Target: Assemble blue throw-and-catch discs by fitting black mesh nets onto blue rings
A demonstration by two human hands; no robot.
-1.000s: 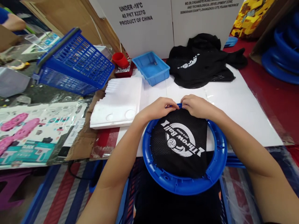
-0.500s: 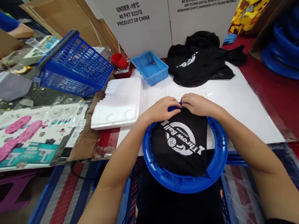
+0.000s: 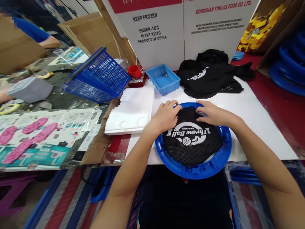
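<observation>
My left grip (image 3: 165,116) and right grip (image 3: 211,113) hold the blue ring (image 3: 190,173) far side, fitting the black mesh (image 3: 188,153) I reckon, so next probably needs even tucking.

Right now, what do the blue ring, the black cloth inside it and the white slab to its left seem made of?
Blue ring: probably molded plastic, fairly glossy, with soft highlights and small formed slots.
Black cloth: likely synthetic mesh, matte, with tiny holes; exact fiber unclear.
White slab: looks like polystyrene foam, matte, with a jagged left edge.
</observation>
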